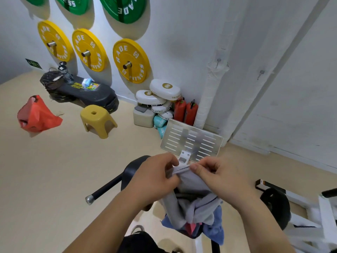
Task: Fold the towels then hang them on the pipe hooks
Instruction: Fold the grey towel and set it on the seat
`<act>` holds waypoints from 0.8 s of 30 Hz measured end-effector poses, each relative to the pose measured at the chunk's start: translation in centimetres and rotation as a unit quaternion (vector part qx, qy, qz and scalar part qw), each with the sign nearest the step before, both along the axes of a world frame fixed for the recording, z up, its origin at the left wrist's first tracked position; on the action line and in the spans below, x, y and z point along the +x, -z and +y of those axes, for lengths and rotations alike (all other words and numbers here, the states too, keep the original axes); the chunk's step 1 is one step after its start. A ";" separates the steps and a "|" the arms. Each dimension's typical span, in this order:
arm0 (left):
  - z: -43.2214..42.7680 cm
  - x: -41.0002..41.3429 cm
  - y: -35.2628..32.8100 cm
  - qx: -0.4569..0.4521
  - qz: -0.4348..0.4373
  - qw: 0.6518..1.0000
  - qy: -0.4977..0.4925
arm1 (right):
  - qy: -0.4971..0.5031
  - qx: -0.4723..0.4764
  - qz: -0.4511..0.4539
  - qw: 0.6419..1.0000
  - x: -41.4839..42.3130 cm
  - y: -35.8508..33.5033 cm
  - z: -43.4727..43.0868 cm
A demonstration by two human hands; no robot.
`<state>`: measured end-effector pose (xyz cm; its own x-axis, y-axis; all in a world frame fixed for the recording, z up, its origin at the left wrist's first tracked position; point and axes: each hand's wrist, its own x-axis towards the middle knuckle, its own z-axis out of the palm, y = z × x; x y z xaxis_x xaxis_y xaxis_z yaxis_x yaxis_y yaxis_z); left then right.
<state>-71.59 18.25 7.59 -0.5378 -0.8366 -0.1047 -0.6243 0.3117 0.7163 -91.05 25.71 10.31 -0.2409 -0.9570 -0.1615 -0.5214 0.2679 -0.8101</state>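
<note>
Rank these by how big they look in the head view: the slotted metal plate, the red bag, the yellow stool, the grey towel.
1. grey towel, though it is nearest the camera and partly hidden by the hands, so this is unsure
2. slotted metal plate
3. red bag
4. yellow stool, only slightly smaller than the bag

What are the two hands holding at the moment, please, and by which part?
The left hand and the right hand both pinch the grey towel at its top edge, close together; the rest hangs below.
</note>
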 end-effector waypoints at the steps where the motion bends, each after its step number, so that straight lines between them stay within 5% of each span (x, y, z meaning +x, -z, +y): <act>1: -0.3 0.4 0.2 -0.002 -0.024 1.000 0.006 | 0.007 -0.005 0.012 1.000 0.5 0.1 -0.2; 6: -1.7 1.8 0.9 -0.081 -0.151 0.985 0.032 | 0.054 -0.081 -0.048 0.994 3.9 -2.2 -1.8; 10: -3.8 5.4 -0.3 -0.030 -0.043 0.998 -0.024 | 0.109 -0.191 -0.034 0.975 5.6 -5.0 -4.2; 14: -6.2 9.6 -1.7 -0.014 0.015 0.990 -0.140 | 0.136 -0.143 0.032 0.980 6.1 -3.8 -7.4; 24: -10.9 16.1 -0.1 -0.102 -0.055 0.988 -0.105 | 0.262 -0.109 0.007 0.959 9.9 1.1 -7.8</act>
<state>-55.44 7.31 7.67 -0.3457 -0.9379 0.0287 -0.7610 0.2981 0.5762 -81.16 17.88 9.21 -0.6981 -0.7151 0.0366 -0.3737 0.3203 -0.8705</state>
